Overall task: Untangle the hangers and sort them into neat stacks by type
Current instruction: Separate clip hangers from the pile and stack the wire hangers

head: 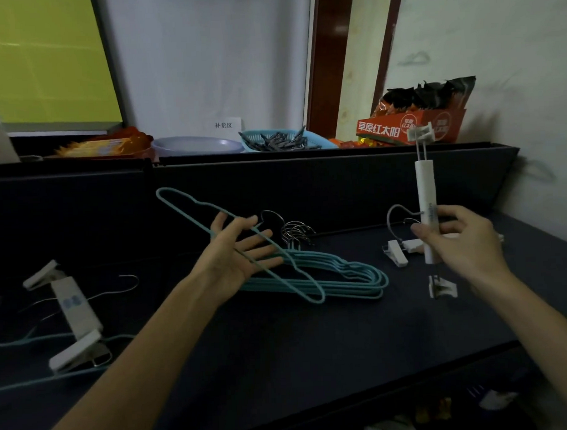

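A stack of teal wire hangers lies mid-table, their metal hooks pointing away from me. One loose teal hanger slants up over the stack and lies across the straight fingers of my left hand, which is palm-up. My right hand grips a white clip hanger held upright, one clip at its top and the other hanging below. Another white clip hanger lies on the table behind it. At the left, a third white clip hanger rests over more teal hangers.
The dark table has a raised back ledge. On the ledge stand a blue basket of clothes pegs, a pale plate and a red snack box. A wall runs along the right side.
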`<state>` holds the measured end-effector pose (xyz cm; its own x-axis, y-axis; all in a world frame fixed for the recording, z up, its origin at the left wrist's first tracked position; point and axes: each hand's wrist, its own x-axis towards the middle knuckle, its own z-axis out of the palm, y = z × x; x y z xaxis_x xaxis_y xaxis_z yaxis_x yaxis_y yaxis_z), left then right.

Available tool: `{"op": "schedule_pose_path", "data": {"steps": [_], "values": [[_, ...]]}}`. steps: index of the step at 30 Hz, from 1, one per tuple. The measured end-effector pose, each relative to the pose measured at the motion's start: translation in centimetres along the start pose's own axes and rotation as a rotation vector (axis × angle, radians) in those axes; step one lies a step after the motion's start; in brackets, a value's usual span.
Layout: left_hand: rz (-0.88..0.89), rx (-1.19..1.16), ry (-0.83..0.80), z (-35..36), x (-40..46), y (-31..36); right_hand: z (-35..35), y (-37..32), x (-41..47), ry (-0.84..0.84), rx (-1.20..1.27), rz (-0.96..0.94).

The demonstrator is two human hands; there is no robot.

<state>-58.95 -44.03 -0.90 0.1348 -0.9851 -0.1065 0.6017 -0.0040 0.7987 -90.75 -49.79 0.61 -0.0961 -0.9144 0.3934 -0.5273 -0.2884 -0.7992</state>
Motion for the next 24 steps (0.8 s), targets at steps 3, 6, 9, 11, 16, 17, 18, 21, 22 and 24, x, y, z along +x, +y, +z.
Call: {"op": "schedule_pose_path", "data": {"steps": [3,6,9,11,16,17,18,21,22,24], "values": [[-0.019,-0.059,0.09,0.0,0.4,-0.4,0.2,0.1,0.8,-0.014,0.025,0.008],[-0.005,-0.101,0.15,0.7,1.2,-1.0,0.7,0.0,2.2,-0.022,0.022,-0.034],[0.074,-0.074,0.241,2.0,2.0,-1.9,1.0,-0.2,3.4,-0.053,0.056,-0.063],[0.114,-0.093,0.28,3.2,2.4,-2.7,1.0,0.1,4.0,-0.075,0.063,-0.069],[0.155,-0.186,0.387,6.4,3.1,-5.0,-0.3,1.8,5.2,-0.111,0.055,-0.088],[0.167,-0.171,0.414,6.9,3.2,-5.4,-0.7,2.1,5.5,-0.123,0.057,-0.086],[0.179,-0.136,0.44,7.3,3.3,-5.7,-1.1,2.3,5.8,-0.135,0.059,-0.085],[0.227,0.119,0.552,7.3,3.3,-6.6,-2.0,2.9,6.7,-0.163,0.069,-0.1],[0.251,0.261,0.612,7.3,3.1,-6.8,-2.2,3.2,7.0,-0.173,0.073,-0.107],[0.31,0.573,0.77,7.1,2.6,-7.3,-2.6,3.6,7.4,-0.2,0.089,-0.119]]}}
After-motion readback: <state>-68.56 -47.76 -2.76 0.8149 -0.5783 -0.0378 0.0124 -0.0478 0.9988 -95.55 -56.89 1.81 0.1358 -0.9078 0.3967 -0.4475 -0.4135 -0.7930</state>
